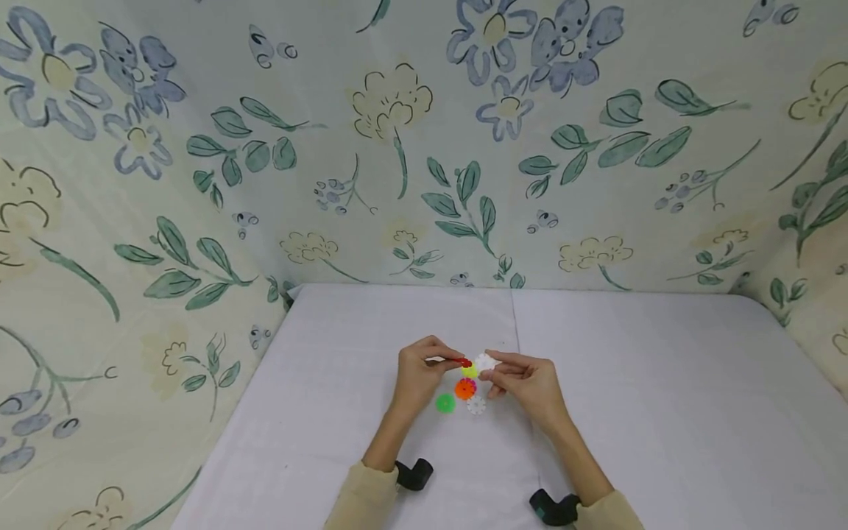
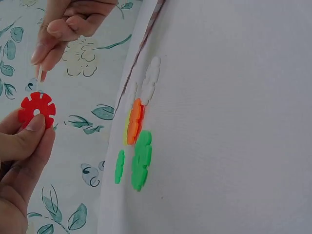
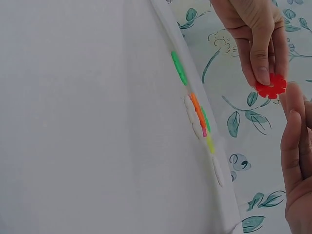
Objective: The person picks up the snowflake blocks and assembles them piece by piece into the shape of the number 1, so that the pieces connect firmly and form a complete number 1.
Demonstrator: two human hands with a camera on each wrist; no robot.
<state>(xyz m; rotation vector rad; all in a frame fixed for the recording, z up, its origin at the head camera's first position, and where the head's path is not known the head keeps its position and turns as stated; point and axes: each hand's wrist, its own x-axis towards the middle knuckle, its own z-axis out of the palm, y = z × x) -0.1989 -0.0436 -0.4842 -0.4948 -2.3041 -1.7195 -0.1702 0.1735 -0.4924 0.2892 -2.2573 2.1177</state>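
Note:
My left hand (image 1: 420,372) pinches a red notched plastic disc (image 2: 36,109) between thumb and fingers. My right hand (image 1: 526,379) pinches a thin white notched disc (image 2: 39,80), seen edge-on in the left wrist view, its lower edge right at the top notches of the red disc. Both hands are close together above the white cloth. In the right wrist view, the red disc (image 3: 271,87) shows between the two hands, while the right fingers (image 3: 292,131) hide the white piece.
More notched discs lie on the white-covered table (image 1: 318,412) below the hands: green (image 1: 445,403), orange (image 1: 466,389), white (image 1: 476,405) and yellow (image 1: 470,371). A bit of pink (image 3: 204,131) shows beside the orange one. Floral fabric (image 1: 397,169) hangs behind the table.

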